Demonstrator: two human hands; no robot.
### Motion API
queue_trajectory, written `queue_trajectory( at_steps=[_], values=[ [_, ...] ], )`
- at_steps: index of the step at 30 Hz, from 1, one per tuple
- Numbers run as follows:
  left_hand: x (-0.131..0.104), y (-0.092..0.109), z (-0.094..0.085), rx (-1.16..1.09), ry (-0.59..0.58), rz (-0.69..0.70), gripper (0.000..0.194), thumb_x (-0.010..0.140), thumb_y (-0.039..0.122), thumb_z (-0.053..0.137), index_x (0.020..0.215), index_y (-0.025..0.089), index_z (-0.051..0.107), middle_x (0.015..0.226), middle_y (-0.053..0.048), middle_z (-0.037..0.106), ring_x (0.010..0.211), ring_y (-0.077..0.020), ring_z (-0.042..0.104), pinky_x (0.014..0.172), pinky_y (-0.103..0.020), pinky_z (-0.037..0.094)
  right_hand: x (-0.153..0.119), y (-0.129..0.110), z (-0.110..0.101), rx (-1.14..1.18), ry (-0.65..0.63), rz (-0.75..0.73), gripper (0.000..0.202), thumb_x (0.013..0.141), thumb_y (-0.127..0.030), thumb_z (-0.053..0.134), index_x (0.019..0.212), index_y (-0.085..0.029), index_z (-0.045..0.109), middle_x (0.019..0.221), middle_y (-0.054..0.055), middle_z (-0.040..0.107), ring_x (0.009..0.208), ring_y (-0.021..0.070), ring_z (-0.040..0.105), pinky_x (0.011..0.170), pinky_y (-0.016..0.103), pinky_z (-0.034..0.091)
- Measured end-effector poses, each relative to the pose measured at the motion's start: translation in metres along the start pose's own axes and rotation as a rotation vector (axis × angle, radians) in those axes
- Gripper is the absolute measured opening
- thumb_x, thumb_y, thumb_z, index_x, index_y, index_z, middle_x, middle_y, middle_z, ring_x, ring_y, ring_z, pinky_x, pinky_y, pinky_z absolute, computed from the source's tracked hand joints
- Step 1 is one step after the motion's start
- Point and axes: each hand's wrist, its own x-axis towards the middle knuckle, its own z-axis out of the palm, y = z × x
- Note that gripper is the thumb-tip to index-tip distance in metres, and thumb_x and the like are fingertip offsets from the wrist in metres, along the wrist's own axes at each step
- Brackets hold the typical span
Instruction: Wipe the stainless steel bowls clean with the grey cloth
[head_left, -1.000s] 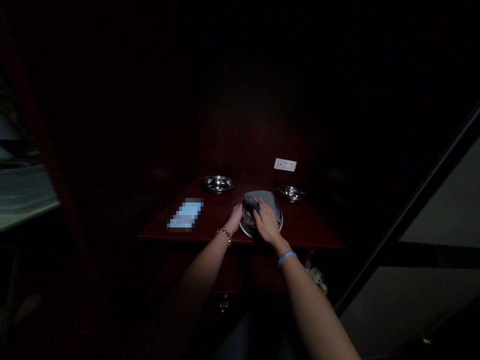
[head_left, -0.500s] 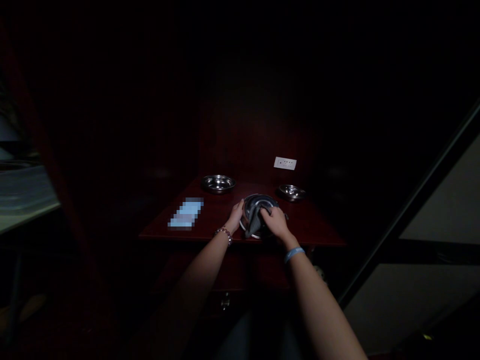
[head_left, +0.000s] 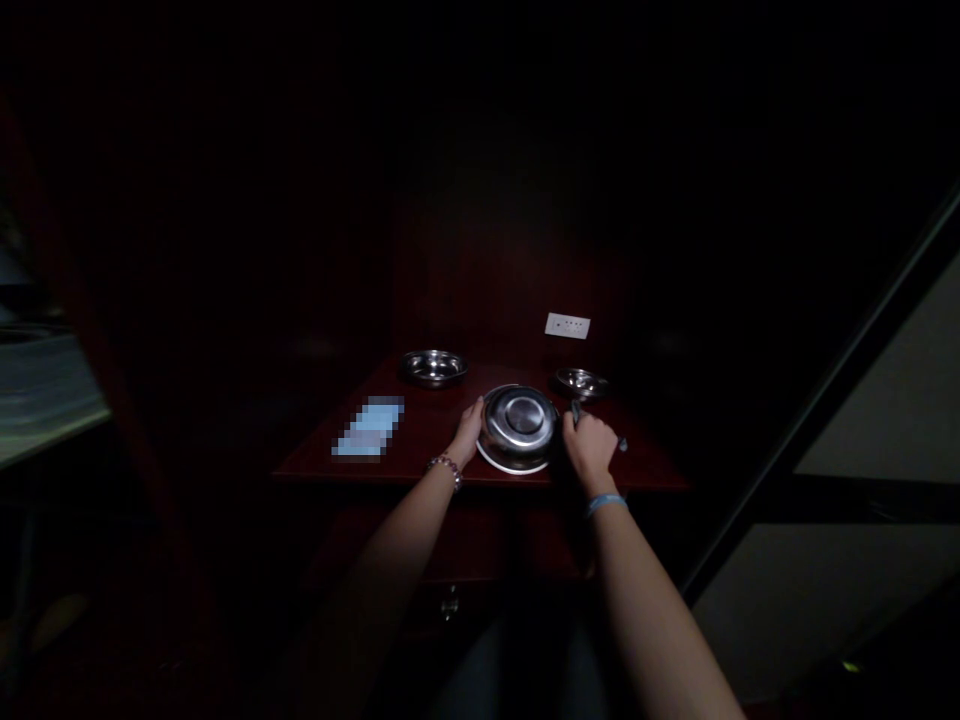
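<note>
A shiny metal bowl [head_left: 519, 425] shows its rounded underside near the front edge of the dark red table [head_left: 420, 455]. At its left rim, my left hand [head_left: 469, 430] grips it with the fingers partly hidden. On the right side, my right hand [head_left: 591, 445] is closed on a dark grey cloth [head_left: 576, 410], parts of which stick out on both sides of the fist. Behind stand two more metal dishes, one at the back left [head_left: 434, 368] and a smaller one at the back right [head_left: 580, 383].
A pixelated light-blue rectangle [head_left: 369, 427] lies on the table's left side. A white socket plate [head_left: 568, 326] is on the back wall. Below the tabletop is a drawer with a metal fitting [head_left: 449, 604]. Dark walls rise on both sides.
My right hand has moved right with the cloth, off the bowl. The bowl's underside is now uncovered. My left hand has stayed at its left rim.
</note>
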Motion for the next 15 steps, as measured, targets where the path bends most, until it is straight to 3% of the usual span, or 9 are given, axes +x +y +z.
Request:
queue_trajectory(
  at_steps=[6,9,11,13,15],
  values=[
    [-0.002,0.0,0.0,0.024,-0.014,0.006,0.047,0.082,0.057,0.07,0.098,0.014,0.076,0.102,-0.012,0.078,0.098,-0.0259,0.07,0.097,-0.04,0.05,0.004,0.0,0.01,0.149,0.124,0.022,0.054,0.106,-0.031,0.03,0.107,-0.002,0.075,0.11,0.03,0.074,0.113,0.0326,0.07,0.106,0.047,0.045],
    [-0.003,0.001,0.001,0.036,-0.02,0.012,0.046,0.082,0.057,0.07,0.097,0.014,0.076,0.101,-0.012,0.079,0.098,-0.0263,0.069,0.097,-0.04,0.05,0.006,-0.002,0.018,0.323,0.213,0.023,0.055,0.106,-0.031,0.025,0.125,-0.004,0.069,0.135,0.027,0.065,0.142,0.0317,0.05,0.122,0.058,0.024],
    [-0.003,0.002,0.002,0.041,-0.031,0.008,0.046,0.082,0.057,0.07,0.097,0.014,0.076,0.103,-0.012,0.079,0.1,-0.027,0.069,0.099,-0.04,0.049,0.007,-0.004,0.025,0.443,0.228,0.035,0.059,0.106,-0.035,0.022,0.135,-0.006,0.064,0.148,0.025,0.057,0.154,0.0311,0.033,0.124,0.064,0.013],
    [-0.003,0.002,0.002,0.039,-0.026,-0.005,0.046,0.082,0.058,0.07,0.096,0.015,0.076,0.102,-0.012,0.078,0.1,-0.0278,0.069,0.1,-0.041,0.049,0.007,-0.008,0.033,0.55,0.169,0.005,0.061,0.106,-0.038,0.019,0.142,-0.008,0.058,0.153,0.022,0.052,0.156,0.0306,0.029,0.124,0.064,0.015],
    [-0.002,0.002,0.002,0.032,-0.008,-0.019,0.045,0.081,0.058,0.071,0.095,0.014,0.076,0.098,-0.012,0.078,0.099,-0.0282,0.07,0.099,-0.042,0.049,0.005,-0.014,0.04,0.611,0.088,-0.09,0.061,0.106,-0.041,0.02,0.149,-0.011,0.053,0.156,0.019,0.05,0.154,0.0285,0.034,0.124,0.059,0.022]
  ],
)
